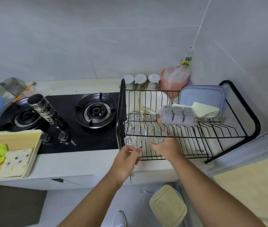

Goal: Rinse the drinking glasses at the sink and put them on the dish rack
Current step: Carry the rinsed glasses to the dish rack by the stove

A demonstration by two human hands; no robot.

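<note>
Right hand (166, 149) grips a glass (157, 140) at the front corner of the dish rack (256, 123), beside other glasses (134, 131). Left hand (126, 158) relaxed, empty. Advise seating it steadily between wires before release.

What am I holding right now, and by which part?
Your right hand grips a clear drinking glass around its side, at the front of the black wire dish rack. The left hand holds nothing.

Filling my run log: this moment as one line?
phase: racking | right hand: grips clear drinking glass at black wire dish rack | left hand: holds nothing, beside rack | other glasses: on rack
</note>
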